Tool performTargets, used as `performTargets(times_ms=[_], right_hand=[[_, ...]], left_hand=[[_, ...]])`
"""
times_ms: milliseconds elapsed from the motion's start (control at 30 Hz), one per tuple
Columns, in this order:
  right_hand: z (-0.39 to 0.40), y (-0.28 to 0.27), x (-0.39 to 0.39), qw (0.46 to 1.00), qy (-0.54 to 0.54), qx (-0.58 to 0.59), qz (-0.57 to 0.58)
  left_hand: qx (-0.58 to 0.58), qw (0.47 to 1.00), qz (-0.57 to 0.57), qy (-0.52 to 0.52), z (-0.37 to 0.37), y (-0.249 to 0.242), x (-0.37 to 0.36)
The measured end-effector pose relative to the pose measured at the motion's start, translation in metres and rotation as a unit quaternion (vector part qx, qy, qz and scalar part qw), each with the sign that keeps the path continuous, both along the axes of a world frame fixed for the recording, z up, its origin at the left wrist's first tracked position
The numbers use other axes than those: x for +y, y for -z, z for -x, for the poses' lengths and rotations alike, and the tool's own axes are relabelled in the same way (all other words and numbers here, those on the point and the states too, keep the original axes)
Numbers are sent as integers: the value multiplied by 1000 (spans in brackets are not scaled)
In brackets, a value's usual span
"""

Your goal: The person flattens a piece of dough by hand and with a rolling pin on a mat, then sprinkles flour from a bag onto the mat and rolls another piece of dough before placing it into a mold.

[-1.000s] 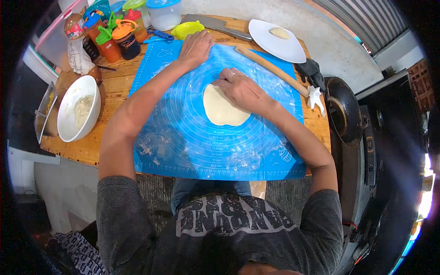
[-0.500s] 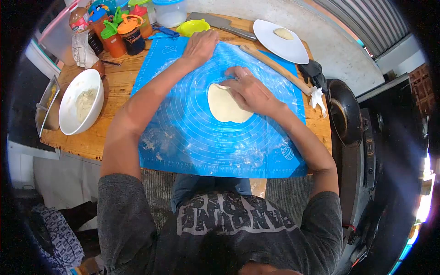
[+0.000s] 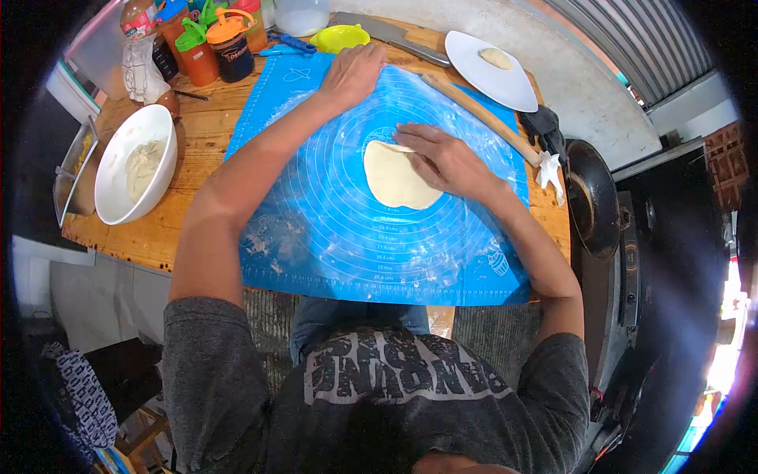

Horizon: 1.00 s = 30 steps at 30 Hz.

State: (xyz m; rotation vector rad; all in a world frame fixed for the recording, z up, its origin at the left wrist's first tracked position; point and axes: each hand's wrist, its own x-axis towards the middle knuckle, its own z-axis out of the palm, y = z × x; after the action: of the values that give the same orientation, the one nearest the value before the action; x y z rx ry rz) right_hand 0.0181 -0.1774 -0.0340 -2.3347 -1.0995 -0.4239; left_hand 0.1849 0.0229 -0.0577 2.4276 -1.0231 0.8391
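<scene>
One smooth, pale dough round [image 3: 397, 182] touches the right hand [image 3: 456, 163], fingers bent; left hand [image 3: 355, 75], fingers curled, rests towards the table's [image 3: 204, 138] far edge; mat [image 3: 332, 237] reads “cms”

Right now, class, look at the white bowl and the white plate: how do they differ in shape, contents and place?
The bowl is deep and round, while the plate is shallow and nearly flat.
The bowl holds a rough, uneven pale mixture; the plate holds one small, smooth-looking pale piece.
The bowl stands left of the blue mat; the plate lies at its far right.
Both are white.
</scene>
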Motion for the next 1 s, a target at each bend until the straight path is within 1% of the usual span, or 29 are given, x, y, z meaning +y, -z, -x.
performTargets(times_ms=[33,233,333,433,533,633,733,833,933,1000], right_hand=[[1,0,-2,999,-3,34,17],[5,-11,-5,996,30,53,64],[7,-8,7,997,50,-48,-14],[2,3,6,999,-3,-50,-8],[11,-4,0,996,40,48,63],[13,-4,-2,989,70,26,126],[16,-5,-2,989,90,36,109],[15,-9,6,995,70,-58,43],[8,-12,8,996,-12,-73,58],[6,-3,5,998,-22,-18,60]], left_hand=[[2,1000,-8,-7,0,0,0],[0,999,-39,-33,0,1,2],[6,999,-38,-32,-4,3,2],[11,999,-40,-34,-3,5,0],[13,997,-61,-42,-4,6,3],[14,995,-84,-43,-8,6,1],[6,995,-91,-50,-5,4,3],[16,995,-80,-53,-3,4,0],[22,996,-74,-47,-4,6,-2],[36,994,-89,-48,-5,4,0]])
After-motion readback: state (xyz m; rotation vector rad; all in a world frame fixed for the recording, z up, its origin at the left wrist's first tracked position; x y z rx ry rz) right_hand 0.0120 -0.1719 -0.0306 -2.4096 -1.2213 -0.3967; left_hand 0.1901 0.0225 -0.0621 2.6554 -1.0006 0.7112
